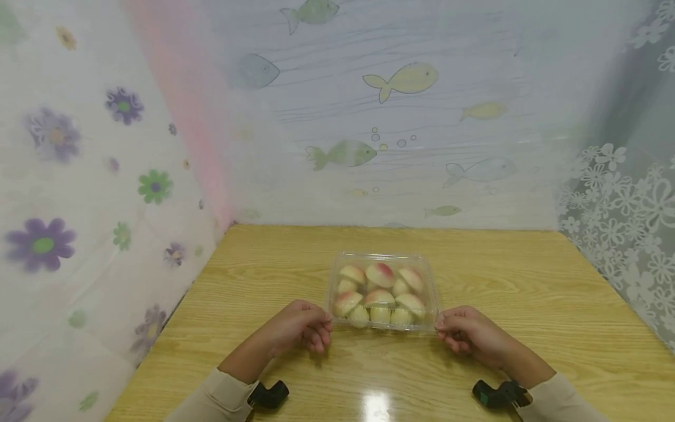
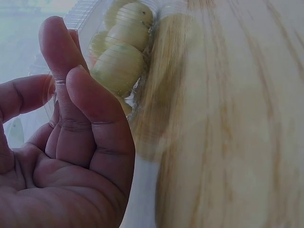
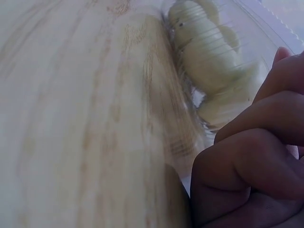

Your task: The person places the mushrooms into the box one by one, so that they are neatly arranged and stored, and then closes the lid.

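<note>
A clear plastic clamshell box [image 1: 429,280] lies on the wooden table, holding several cream-coloured, mushroom-shaped pieces [image 1: 380,274] with pink-blushed caps. At its near left corner, my left hand [image 1: 303,326] pinches the box edge between thumb and finger, the other fingers loosely curled. My right hand [image 1: 469,331] pinches the near right corner in the same way. In the left wrist view, the clear rim passes between thumb and forefinger beside the pale pieces [image 2: 118,66]. The right wrist view has curled fingers [image 3: 256,156] close to the box wall; the right fingertips are partly hidden.
The wood-grain table [image 1: 274,252] extends around the box on all sides. A fish-patterned sheet [image 1: 337,193] hangs behind it, a flowered sheet [image 1: 95,193] on the left and a lacy flowered curtain [image 1: 622,234] on the right. Dark devices are strapped at both wrists.
</note>
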Available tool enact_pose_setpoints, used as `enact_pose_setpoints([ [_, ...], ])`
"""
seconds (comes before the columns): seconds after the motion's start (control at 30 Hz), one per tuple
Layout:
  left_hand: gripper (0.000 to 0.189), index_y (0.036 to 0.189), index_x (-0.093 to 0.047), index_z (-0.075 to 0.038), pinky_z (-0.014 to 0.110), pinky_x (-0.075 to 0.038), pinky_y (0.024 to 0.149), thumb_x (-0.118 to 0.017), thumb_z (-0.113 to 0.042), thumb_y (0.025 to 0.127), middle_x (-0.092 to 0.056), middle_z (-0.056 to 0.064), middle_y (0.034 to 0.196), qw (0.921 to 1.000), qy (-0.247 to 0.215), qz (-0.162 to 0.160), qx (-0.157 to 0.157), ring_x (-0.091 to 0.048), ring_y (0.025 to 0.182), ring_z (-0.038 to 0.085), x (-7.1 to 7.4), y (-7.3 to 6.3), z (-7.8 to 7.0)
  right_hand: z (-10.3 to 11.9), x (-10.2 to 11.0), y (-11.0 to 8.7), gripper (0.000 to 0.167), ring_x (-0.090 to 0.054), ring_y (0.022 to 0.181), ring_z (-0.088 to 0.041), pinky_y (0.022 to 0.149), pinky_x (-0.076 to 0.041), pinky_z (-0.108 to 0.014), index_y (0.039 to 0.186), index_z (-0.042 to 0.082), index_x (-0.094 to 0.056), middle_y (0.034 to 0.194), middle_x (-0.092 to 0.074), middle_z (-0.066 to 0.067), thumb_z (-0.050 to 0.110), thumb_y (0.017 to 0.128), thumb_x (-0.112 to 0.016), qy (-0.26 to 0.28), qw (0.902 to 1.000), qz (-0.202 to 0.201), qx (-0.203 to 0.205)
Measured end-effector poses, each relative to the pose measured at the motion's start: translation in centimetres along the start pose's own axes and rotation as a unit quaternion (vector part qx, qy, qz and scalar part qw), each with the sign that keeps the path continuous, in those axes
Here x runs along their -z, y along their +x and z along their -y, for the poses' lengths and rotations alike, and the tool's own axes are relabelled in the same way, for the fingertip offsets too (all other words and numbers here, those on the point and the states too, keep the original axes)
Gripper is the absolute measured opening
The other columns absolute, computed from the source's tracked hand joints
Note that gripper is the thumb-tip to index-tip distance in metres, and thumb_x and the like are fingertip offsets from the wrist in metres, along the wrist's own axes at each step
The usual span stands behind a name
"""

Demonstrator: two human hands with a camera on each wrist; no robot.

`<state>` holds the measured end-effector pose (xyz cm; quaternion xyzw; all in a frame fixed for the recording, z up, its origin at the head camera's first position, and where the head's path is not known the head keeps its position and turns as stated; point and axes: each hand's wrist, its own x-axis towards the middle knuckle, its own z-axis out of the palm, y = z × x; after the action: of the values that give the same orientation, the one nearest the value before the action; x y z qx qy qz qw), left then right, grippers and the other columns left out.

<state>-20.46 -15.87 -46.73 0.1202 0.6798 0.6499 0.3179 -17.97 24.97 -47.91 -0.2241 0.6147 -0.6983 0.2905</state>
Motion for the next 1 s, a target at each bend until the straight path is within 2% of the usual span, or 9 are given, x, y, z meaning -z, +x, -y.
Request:
enact_pose_setpoints([
  [0.3, 0.025, 0.089, -0.07, -0.002, 0.025, -0.058, 0.057, -0.061, -0.021, 0.102, -0.073, 0.001, 0.07, 1.0, -0.003, 0.004, 0.001, -0.068, 0.056, 0.009, 0.1, 0.02, 0.1, -0.02, -0.01, 0.01, 0.032, -0.051, 0.057, 0.002, 0.048, -0.024, -0.022, 0.087, 0.011, -0.068, 0.07, -0.063, 0.011, 0.006, 0.107, -0.045, 0.001, 1.0, 0.001, -0.002],
  [0.6, 0.024, 0.088, -0.07, -0.004, 0.026, -0.058, 0.057, -0.061, -0.022, 0.101, -0.073, 0.001, 0.071, 1.0, 0.0, -0.002, -0.001, -0.068, 0.057, 0.01, 0.04, 0.07, 0.09, 0.05, 0.17, -0.03, 0.031, -0.046, 0.055, 0.001, 0.048, -0.027, -0.02, 0.087, 0.009, -0.068, 0.069, -0.062, 0.011, 0.007, 0.108, -0.045, -0.002, 1.0, 0.003, -0.005],
  [1.0, 0.025, 0.09, -0.069, -0.001, 0.026, -0.058, 0.058, -0.061, -0.021, 0.102, -0.073, 0.001, 0.07, 1.0, 0.0, -0.008, 0.005, -0.068, 0.057, 0.009, 0.03, 0.08, -0.03, -0.04, 0.21, -0.05, 0.029, -0.049, 0.055, 0.001, 0.048, -0.032, -0.018, 0.087, 0.006, -0.067, 0.069, -0.062, 0.011, 0.006, 0.108, -0.046, -0.023, 0.9997, -0.006, 0.0],
])
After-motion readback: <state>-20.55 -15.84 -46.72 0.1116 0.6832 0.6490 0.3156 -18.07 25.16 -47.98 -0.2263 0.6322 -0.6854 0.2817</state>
